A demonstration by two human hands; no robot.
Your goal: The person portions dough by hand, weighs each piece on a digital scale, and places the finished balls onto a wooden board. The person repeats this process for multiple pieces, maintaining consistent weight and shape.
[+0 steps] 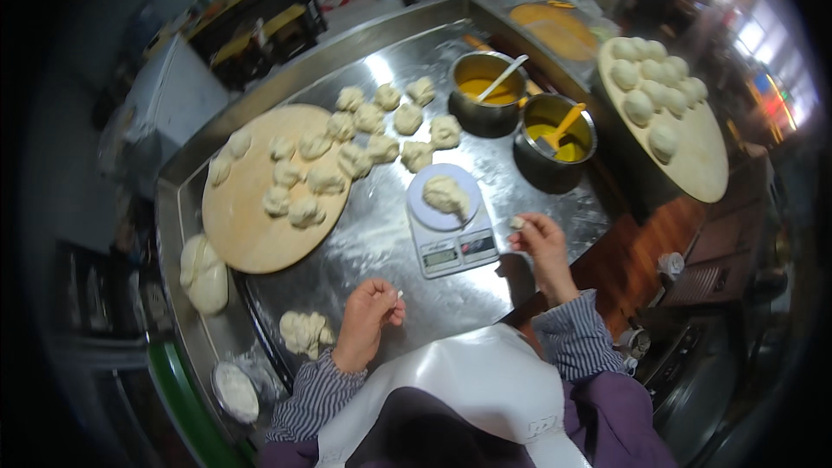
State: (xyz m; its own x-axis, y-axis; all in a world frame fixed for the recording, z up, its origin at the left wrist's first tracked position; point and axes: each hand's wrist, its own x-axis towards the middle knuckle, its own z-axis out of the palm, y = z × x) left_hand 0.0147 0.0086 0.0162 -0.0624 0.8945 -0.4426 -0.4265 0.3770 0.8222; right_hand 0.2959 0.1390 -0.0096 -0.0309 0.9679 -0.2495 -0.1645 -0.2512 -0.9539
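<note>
My left hand [374, 312] pinches a tiny white scrap, probably dough, above the steel worktop. Between thumb and fingers of my right hand [543, 248] is a small bit of dough [517, 223], just right of a digital kitchen scale [426, 234]. One dough lump [444, 195] rests on the scale's round plate. Behind the scale lie several rough dough pieces [408, 119], and more sit on a round wooden board [260, 250] at the left. A larger torn dough mass [304, 333] lies beside my left wrist.
Two metal pots stand behind my right hand: one [487, 65] with a white-handled utensil, one [556, 104] with a yellow brush. Smooth dough balls [663, 141] sit on another round board [705, 169] at right. A smooth dough mass [205, 279] and a bowl of flour [236, 392] are at left.
</note>
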